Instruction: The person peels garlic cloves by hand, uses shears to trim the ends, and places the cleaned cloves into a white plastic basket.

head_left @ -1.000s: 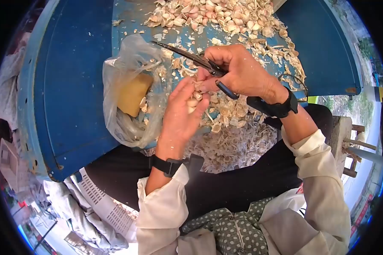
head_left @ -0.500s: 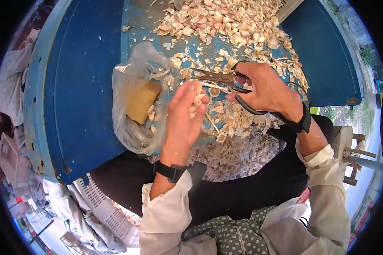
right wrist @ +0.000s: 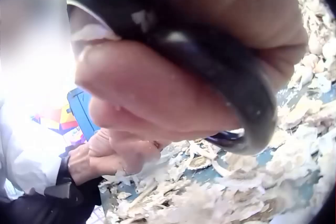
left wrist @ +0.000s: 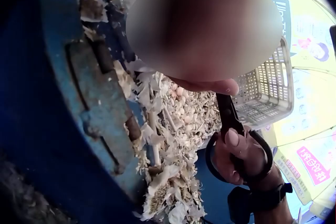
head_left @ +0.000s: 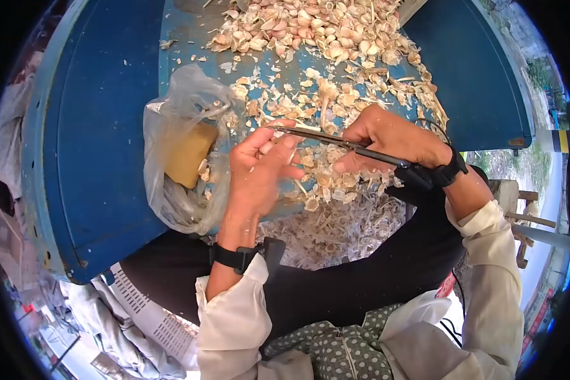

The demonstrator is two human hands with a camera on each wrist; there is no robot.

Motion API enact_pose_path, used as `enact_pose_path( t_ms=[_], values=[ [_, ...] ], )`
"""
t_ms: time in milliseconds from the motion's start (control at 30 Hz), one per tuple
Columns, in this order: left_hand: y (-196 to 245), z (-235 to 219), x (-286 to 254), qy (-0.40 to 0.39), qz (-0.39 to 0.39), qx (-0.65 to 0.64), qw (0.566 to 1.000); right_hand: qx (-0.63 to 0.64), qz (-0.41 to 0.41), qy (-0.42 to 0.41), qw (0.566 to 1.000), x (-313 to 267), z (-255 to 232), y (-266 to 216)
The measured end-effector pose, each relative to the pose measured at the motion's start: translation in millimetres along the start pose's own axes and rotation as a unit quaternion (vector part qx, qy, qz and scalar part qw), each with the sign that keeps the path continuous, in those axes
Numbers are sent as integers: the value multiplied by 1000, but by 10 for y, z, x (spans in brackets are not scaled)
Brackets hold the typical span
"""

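Note:
My left hand (head_left: 254,171) is raised over the blue table, its fingers curled round pale garlic cloves (head_left: 266,147) that they mostly hide. In my right hand (head_left: 396,138) is a pair of dark scissors (head_left: 320,135), with fingers through the handle loops. The blades point left and lie together, their tips overlapping the left fingertips in the head view. Seen from the left wrist, the scissors (left wrist: 227,113) reach up to the left hand's fingers. Close up in the right wrist view, a black handle loop (right wrist: 247,92) circles the right fingers.
Garlic cloves (head_left: 323,28) are heaped at the back of the table. Papery skins and cut stalks (head_left: 335,171) lie in front and spill below. A clear plastic bag (head_left: 155,145) with a tan block (head_left: 190,155) stands at left. A slotted basket (left wrist: 273,87) is behind.
The right hand moved away right, then the scissors came back to the left fingertips with their blades closing together. The cloves, plainly visible half a second ago, are now mostly covered by the left fingers.

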State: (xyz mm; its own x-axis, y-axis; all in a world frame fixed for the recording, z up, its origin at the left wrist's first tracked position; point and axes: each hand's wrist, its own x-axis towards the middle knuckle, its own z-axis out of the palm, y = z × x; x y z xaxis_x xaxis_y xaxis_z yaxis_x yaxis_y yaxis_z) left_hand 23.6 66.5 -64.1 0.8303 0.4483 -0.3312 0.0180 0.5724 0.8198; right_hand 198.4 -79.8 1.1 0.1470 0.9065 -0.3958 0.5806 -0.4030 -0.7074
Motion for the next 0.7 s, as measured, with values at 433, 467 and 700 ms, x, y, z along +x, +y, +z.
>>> enact_pose_path(
  t_ms=[433,467,700],
  values=[
    [783,-1287,-2527,14,116,-291,950,190,23,271,943,91,-285,-103],
    [728,-1535,-2765,121,151,-161,968,187,-1,295,937,245,-316,-82],
    [-82,-3001,-3085,539,-112,258,794,-181,-32,394,901,1853,-385,-15]
  ],
)
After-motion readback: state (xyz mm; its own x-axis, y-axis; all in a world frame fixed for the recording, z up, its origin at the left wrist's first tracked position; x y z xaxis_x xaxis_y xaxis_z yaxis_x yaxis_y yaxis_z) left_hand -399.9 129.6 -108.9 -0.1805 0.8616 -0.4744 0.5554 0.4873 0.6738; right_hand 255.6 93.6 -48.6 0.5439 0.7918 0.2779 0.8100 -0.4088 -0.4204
